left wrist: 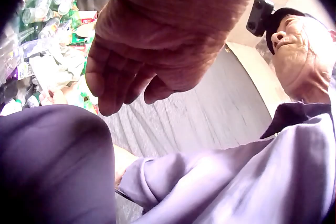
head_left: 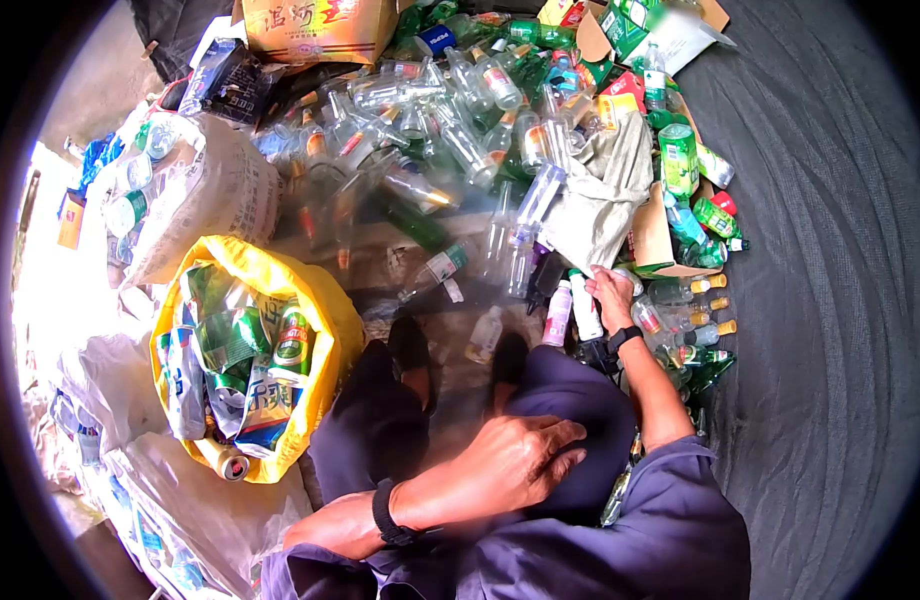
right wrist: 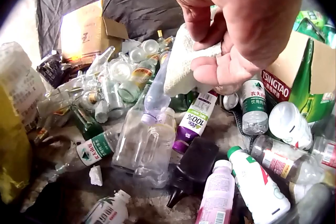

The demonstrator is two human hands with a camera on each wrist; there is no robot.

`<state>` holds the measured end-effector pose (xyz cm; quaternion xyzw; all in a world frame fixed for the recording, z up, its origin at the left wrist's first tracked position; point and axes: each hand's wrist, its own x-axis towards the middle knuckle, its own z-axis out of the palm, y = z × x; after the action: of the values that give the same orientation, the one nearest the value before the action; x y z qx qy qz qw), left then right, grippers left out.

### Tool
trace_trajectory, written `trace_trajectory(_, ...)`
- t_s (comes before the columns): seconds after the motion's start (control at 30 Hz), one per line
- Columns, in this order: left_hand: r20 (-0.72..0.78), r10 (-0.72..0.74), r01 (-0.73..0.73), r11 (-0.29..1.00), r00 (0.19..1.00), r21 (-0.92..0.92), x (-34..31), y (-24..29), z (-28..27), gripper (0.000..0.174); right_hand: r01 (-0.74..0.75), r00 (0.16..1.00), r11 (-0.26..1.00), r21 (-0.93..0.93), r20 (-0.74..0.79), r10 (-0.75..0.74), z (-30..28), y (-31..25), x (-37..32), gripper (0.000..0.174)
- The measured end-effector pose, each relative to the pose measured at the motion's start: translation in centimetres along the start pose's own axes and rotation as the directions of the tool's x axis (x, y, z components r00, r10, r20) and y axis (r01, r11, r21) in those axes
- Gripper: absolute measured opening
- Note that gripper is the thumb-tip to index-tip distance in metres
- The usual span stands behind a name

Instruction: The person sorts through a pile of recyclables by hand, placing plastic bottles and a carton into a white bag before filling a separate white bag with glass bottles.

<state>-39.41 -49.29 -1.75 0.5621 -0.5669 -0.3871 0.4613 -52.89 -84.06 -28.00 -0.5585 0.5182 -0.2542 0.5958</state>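
Observation:
My right hand [head_left: 612,298] pinches a corner of an off-white woven sack [head_left: 602,195] between thumb and fingers. The right wrist view has the bunched sack [right wrist: 181,61] hanging from those fingers above the bottles. Below the hand lie a white bottle with a green cap [right wrist: 257,184], a pink bottle [right wrist: 216,195], a dark bottle [right wrist: 195,163] and a purple-and-white juice bottle [right wrist: 195,119]. Over my lap, my left hand [head_left: 510,462] holds nothing, its fingers loosely bent. In the left wrist view this hand [left wrist: 163,45] hangs palm down, apart from any object.
A yellow sack [head_left: 335,325] of crushed cans stands to the left, beside white sacks [head_left: 225,195]. Piled glass bottles [head_left: 470,140] fill the far middle. Green cans and capped bottles line the right, along a dark sheet [head_left: 820,300]. A cardboard box [head_left: 315,30] sits at the back.

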Motion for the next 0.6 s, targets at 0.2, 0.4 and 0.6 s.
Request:
trace_trajectory(0.2, -0.007, -0.009, 0.009, 1.0, 1.0, 0.014, -0.3, -0.1, 0.1, 0.026, 0.016, 1.0, 1.0, 0.023, -0.007, -0.016, -0.5, -1.2, -2.1, 0.032)
trace_trajectory(0.4, 0.005, 0.004, -0.004, 1.0, 1.0, 0.028, -0.3, 0.1, 0.1, 0.025, 0.154, 0.986, 0.967, -0.204, 0.09, -0.138, -0.8, -3.1, -3.4, 0.027)
trace_trajectory(0.6, -0.056, 0.054, -0.054, 0.998, 0.997, 0.016, -0.5, 0.2, 0.2, 0.024, 0.274, 0.961, 0.903, -0.331, 0.14, -0.24, -0.9, -4.6, -5.1, 0.026)
